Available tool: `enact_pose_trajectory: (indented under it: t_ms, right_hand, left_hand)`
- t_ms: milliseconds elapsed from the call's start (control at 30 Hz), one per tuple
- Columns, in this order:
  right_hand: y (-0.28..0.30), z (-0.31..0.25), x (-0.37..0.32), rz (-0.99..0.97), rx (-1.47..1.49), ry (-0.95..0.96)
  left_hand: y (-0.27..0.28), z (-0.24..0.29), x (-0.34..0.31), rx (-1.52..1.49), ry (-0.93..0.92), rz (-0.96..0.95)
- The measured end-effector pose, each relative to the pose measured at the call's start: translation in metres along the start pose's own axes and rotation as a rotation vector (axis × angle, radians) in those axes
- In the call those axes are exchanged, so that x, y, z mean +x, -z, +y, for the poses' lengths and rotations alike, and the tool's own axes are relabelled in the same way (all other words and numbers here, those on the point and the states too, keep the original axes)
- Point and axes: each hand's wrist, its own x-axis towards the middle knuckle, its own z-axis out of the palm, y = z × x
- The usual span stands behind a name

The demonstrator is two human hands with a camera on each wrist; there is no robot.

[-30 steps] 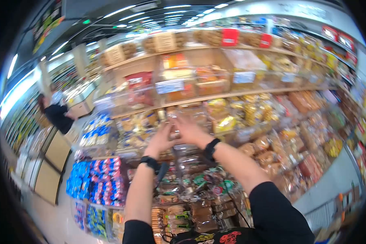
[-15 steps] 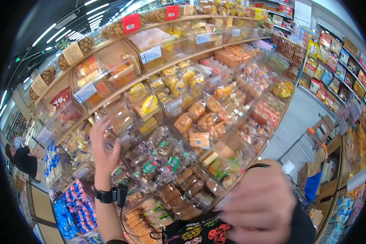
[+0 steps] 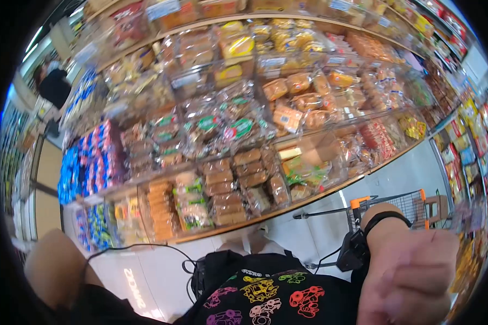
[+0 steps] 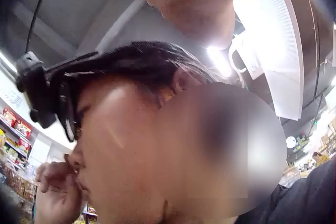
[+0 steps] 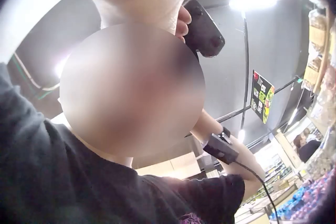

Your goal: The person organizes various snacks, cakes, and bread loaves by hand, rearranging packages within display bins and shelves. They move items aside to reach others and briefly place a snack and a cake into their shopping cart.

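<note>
1. Black head-worn camera [image 4: 34, 85] on a dark strap sits at the person's brow, above the curled right hand and forward of the raised left hand; I cannot tell whether any fingertip touches it.
2. Right hand [image 3: 409, 273], somewhat blurred, is raised near the person's mouth, fingers curled in, nothing seen between them. A thin black band [image 3: 387, 215] and a boxy black wrist camera [image 3: 352, 252] sit just behind it on the wrist.
3. Left hand [image 4: 189, 3] is up beside the head, higher than the right; only its heel shows clearly, so its grip cannot be told. A dark boxy wrist camera with a cable [image 5: 220, 148] is strapped below it.
4. Left of the right hand lies a black T-shirt with multicoloured cartoon prints [image 3: 263, 292].
5. Beyond the right hand stands a grey wire trolley with orange corners [image 3: 404, 203].
6. Farther forward and left, a tiered wooden display shelf [image 3: 228, 234] bears brown bread rolls in clear plastic [image 3: 303, 102], dark green-labelled packets [image 3: 206, 127] and, farthest left, blue-and-pink wrapped packets [image 3: 95, 162].
7. Farthest from both hands, beyond the shelf's left end, is a person in a black top [image 3: 54, 86].
</note>
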Motion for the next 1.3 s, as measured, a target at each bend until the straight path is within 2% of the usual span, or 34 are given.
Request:
enact_pose_trajectory:
  t_ms: [67, 233, 433, 633, 900, 1100, 1300]
  right_hand:
    - [0.018, -0.02, -0.003, 0.019, -0.115, -0.17]
    - [0.026, -0.056, 0.019, 0.336, 0.014, -0.162]
    - [0.005, -0.135, 0.05, 0.442, 0.101, -0.162]
    - [0.017, -0.189, 0.089, 0.518, 0.136, -0.153]
    - [0.023, -0.239, 0.115, 0.583, 0.166, -0.154]
    - [0.036, -0.26, 0.135, 0.603, 0.166, -0.131]
    - [0.048, -0.299, 0.158, 0.63, 0.171, 0.014]
  left_hand:
    - [0.014, 0.038, 0.017, 0.045, -0.026, -0.007]
    - [0.066, 0.132, 0.058, 0.119, -0.056, -0.048]
    - [0.139, 0.236, 0.102, 0.212, -0.045, -0.051]
    - [0.185, 0.307, 0.144, 0.316, -0.053, -0.03]
    - [0.211, 0.367, 0.181, 0.389, -0.098, 0.004]
    - [0.207, 0.377, 0.191, 0.397, -0.15, 0.057]
    - [0.19, 0.381, 0.202, 0.362, -0.337, 0.103]
